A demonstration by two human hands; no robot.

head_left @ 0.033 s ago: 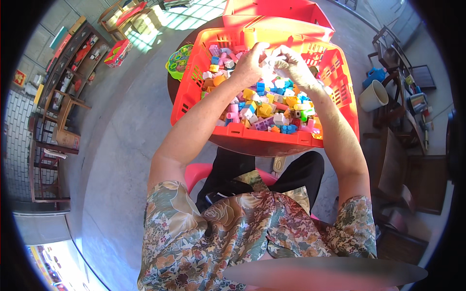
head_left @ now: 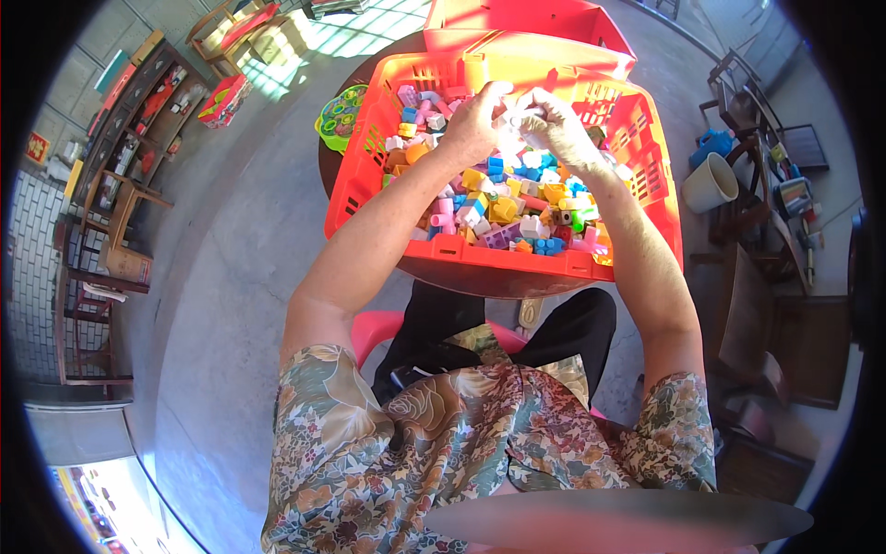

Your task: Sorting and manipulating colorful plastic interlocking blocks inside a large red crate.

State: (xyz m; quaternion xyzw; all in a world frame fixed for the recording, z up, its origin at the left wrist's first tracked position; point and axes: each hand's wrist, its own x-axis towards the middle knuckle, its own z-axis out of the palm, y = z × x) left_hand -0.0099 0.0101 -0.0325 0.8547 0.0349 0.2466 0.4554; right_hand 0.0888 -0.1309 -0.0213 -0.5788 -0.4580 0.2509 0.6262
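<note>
Both my hands are raised over the far half of a red plastic basket [head_left: 443, 249], close together. My left hand [head_left: 472, 127] has its fingers bent toward the right one, and what its fingertips hold is too bright to make out. My right hand [head_left: 560, 129] is closed in a pinch, with something pale at its fingertips that the glare washes out. Below them lies a heap of toy building blocks [head_left: 503, 210] in yellow, blue, pink, white, purple and green, filling the basket floor.
The basket stands on a round dark table [head_left: 498, 282]. Behind it is another red container [head_left: 544, 14], and a green toy tray [head_left: 340, 118] lies at its left. A white bucket [head_left: 711, 183] and wooden chairs stand to the right. Shelves [head_left: 138, 120] line the left wall.
</note>
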